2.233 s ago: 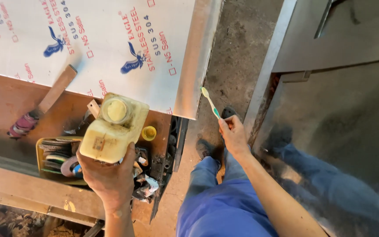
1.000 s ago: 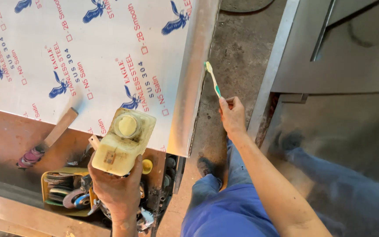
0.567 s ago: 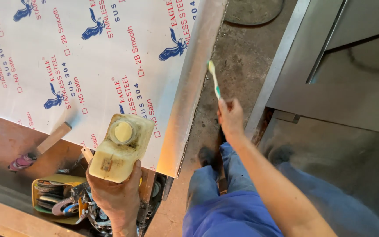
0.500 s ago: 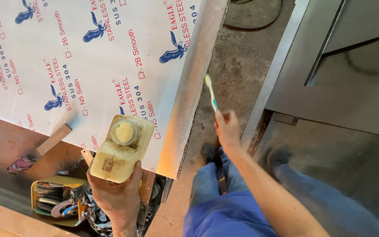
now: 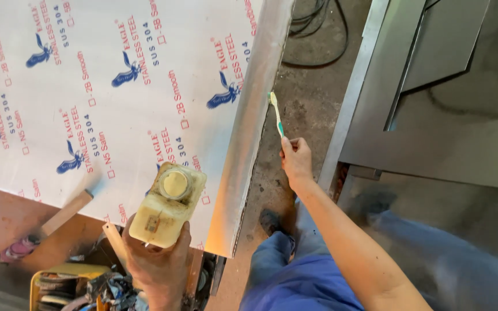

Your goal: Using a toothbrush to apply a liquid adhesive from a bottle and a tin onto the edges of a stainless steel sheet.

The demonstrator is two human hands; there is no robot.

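Observation:
My left hand grips a squat yellowed plastic bottle from below, its round mouth facing up, over the near corner of a large metal sheet covered in white printed film. My right hand holds a toothbrush with a green and white handle. Its bristle end touches the bare folded right edge of the sheet.
A yellow tray of small tools sits under my left hand on a brown bench. A wooden-handled tool lies beside it. A grey metal cabinet stands to the right, with black cables on the concrete floor between.
My right hand has moved the toothbrush along the sheet's folded edge, farther from me. The bottle has stayed gripped in my left hand, and my view has shifted forward along the sheet.

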